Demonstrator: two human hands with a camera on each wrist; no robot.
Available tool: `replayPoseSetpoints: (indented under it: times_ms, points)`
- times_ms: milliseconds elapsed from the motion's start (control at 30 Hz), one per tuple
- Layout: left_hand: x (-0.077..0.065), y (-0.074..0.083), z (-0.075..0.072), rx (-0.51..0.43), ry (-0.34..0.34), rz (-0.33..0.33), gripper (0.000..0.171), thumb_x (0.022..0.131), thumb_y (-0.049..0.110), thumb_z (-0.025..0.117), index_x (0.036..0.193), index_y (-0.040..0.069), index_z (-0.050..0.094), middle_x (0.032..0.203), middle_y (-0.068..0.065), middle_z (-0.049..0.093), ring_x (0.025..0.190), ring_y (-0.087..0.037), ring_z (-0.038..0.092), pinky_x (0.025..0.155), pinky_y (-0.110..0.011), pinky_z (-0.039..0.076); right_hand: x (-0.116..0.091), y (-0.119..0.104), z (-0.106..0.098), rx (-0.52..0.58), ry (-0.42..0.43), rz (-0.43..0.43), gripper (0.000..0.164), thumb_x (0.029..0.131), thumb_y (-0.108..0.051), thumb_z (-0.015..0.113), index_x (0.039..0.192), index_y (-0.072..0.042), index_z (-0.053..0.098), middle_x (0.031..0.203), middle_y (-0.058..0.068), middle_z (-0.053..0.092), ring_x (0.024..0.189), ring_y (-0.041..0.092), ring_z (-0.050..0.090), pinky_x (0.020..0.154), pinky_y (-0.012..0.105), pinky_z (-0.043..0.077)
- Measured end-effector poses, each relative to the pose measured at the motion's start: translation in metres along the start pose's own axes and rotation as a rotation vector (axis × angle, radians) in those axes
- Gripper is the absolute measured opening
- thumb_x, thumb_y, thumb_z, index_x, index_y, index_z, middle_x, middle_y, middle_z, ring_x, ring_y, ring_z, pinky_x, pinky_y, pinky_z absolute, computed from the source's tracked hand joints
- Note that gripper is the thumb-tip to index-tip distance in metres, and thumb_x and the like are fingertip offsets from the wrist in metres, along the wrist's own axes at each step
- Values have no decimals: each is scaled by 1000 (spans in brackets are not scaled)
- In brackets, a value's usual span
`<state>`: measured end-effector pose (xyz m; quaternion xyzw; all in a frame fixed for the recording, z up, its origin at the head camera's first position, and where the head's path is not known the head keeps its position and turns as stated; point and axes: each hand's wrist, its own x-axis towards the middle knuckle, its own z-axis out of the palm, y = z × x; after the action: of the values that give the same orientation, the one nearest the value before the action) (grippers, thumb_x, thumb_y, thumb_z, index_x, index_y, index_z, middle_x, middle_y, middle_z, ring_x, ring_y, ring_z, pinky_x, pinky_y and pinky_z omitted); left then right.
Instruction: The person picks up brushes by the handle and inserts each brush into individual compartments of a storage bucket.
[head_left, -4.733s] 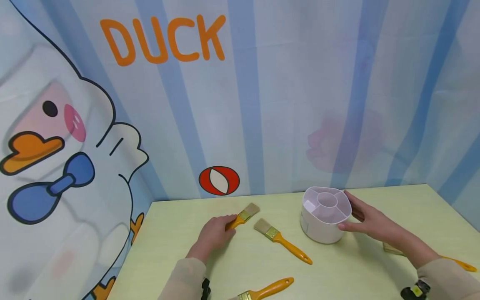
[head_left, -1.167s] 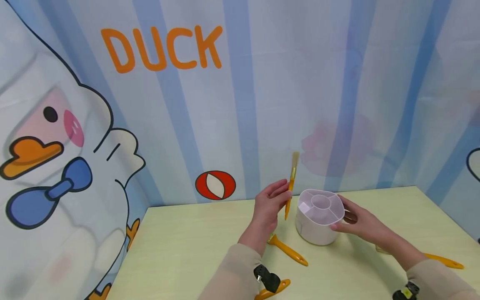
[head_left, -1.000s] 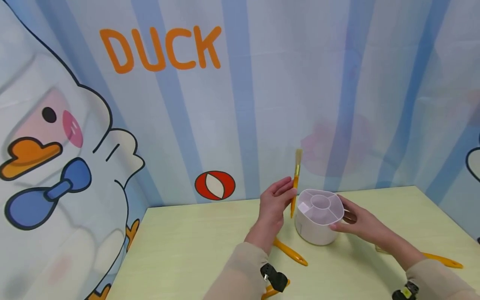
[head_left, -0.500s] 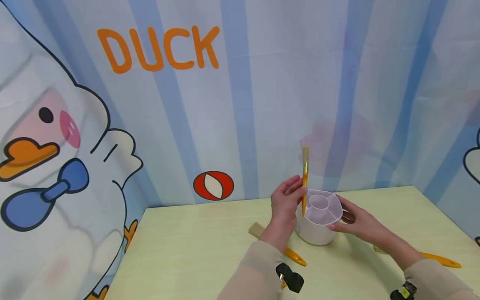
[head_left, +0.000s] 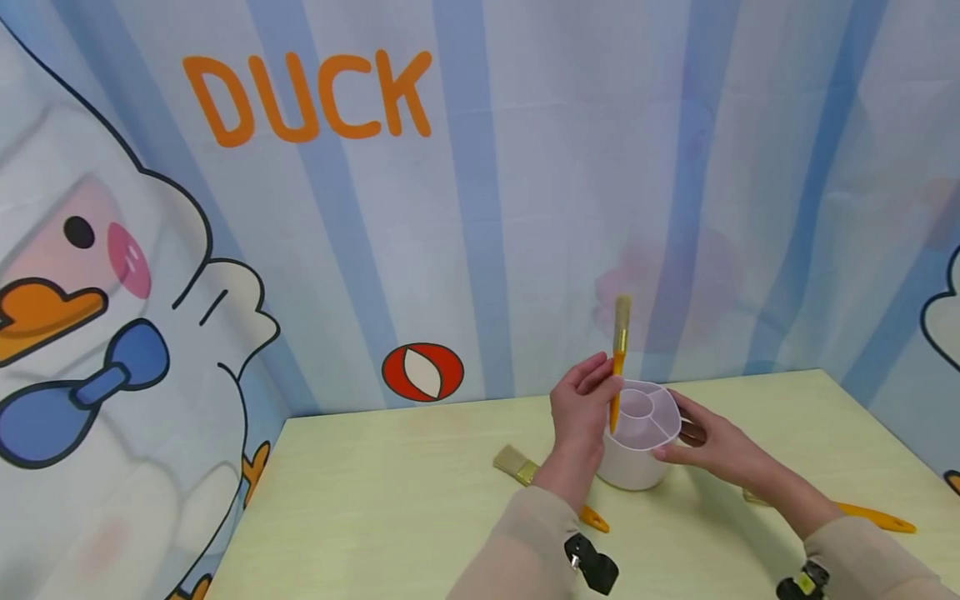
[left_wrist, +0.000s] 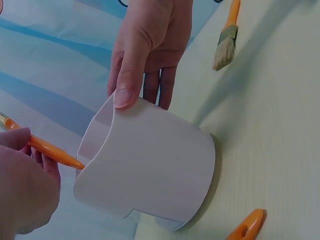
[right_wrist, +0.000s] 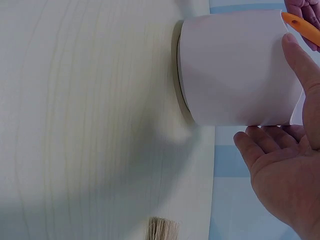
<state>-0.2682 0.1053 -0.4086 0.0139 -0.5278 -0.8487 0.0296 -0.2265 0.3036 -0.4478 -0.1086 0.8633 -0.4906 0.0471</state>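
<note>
My left hand (head_left: 579, 408) pinches the orange handle of a paintbrush (head_left: 622, 325), held upright with bristles up. Its handle tip points down at the left side of a white round desk organizer (head_left: 633, 468), which has a ring compartment in the middle and others around it. In the left wrist view the handle tip (left_wrist: 77, 164) is right at the organizer's rim. My right hand (head_left: 716, 433) holds the organizer from the right, thumb near the rim and fingers round the far side. The organizer stands upright on the table.
A second paintbrush (head_left: 516, 463) lies left of the organizer, partly behind my left wrist. Another paintbrush (head_left: 873, 517) lies at the right, partly under my right forearm. A duck-print curtain (head_left: 540, 208) hangs behind the pale table (head_left: 360, 500).
My left hand has picked the paintbrush up off the table, turned it upright and carried it right to the organizer's rim. My right hand has stayed on the organizer.
</note>
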Motion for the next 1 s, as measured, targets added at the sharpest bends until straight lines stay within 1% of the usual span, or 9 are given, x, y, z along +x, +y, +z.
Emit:
replayPoseSetpoints:
  times_ms: [133,233,433,667,833,933,1000]
  points:
    - [1,2,3,18,0,-4,31,89,-7,79,115,9,81,108,-6,81,106,-21,76,100,-37,61,0,0,-1,-5,5,0,99,98,-26,80,169,2,17,167,34,31,148,55,41,107,51,55]
    - [3,6,7,24,-7,13,30,90,-7,79,116,9,81,109,-6,81,106,-21,76,100,-38,61,0,0,-2,-7,8,0,99,98,-27,81,169,2,17,167,34,32,148,55,41,108,52,53]
    - [8,12,17,8,-11,21,30,90,-7,79,116,7,81,109,-7,81,106,-23,77,101,-39,61,0,0,-1,10,5,-2,100,98,-26,81,169,3,17,167,34,31,149,56,39,111,54,49]
    - [11,13,25,7,12,17,29,89,-8,79,114,7,81,108,-7,81,106,-22,77,101,-39,61,0,0,2,27,6,-1,100,97,-26,82,169,2,18,168,33,31,149,56,38,112,54,47]
    - [13,11,26,31,35,8,28,89,-8,80,113,7,81,107,-6,82,105,-22,77,100,-38,61,1,0,3,24,6,-11,100,97,-26,82,168,2,19,167,34,32,149,56,39,111,53,49]
    - [15,10,26,39,32,4,28,90,-7,80,114,8,80,107,-5,81,105,-22,77,100,-38,61,0,-1,4,28,1,-16,99,97,-25,82,168,2,19,167,34,32,149,55,39,110,51,52]
    - [17,10,26,28,24,10,28,90,-8,79,114,7,80,106,-6,81,105,-22,77,100,-38,61,0,-3,4,26,-6,-20,99,98,-25,81,168,3,19,167,34,31,149,55,40,108,50,54]
